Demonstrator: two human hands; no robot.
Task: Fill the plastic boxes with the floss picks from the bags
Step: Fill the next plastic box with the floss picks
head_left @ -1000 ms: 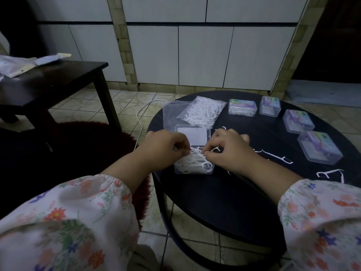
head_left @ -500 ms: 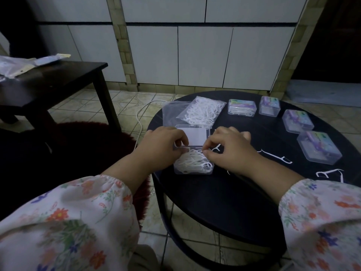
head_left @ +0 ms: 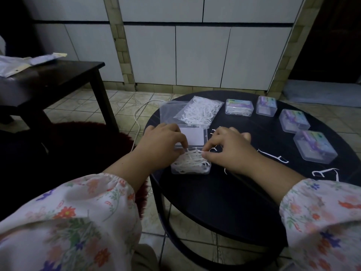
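At the centre of the frame we see both hands working over an open clear plastic box (head_left: pixel 190 165) that sits near the left edge of the round black desk (head_left: pixel 224 192). The box is heaped with white floss picks (head_left: pixel 192 160), and its hinged lid (head_left: pixel 192 136), with a white label, lies flat behind it. The left hand (head_left: pixel 162 147) has its fingers curled down onto the left side of the box, fingertips pinching at the picks by the hinge. The right hand (head_left: pixel 230 149) comes in from the right side, thumb and forefinger pinching picks at the top of the heap.

Just behind the lid, toward upper centre, lies a clear bag (head_left: pixel 200 111) full of white floss picks, partly overlapping a flat empty bag (head_left: pixel 172 114) on its left. Four closed plastic boxes with purple-green labels curve along the desk's far and right edge: one (head_left: pixel 239 107) just right of the full bag, then (head_left: pixel 266 105), (head_left: pixel 294 121) and (head_left: pixel 314 146) toward the right of the frame. Loose floss picks lie on the desk right of the right hand, one (head_left: pixel 273 156) near the wrist and more (head_left: pixel 325 172) by the right edge.

Floral sleeves fill both lower corners. In the upper left stands a dark side table (head_left: pixel 50 79) bearing plastic packaging (head_left: pixel 23 62). A white cord (head_left: pixel 139 114) runs over the tiled floor.
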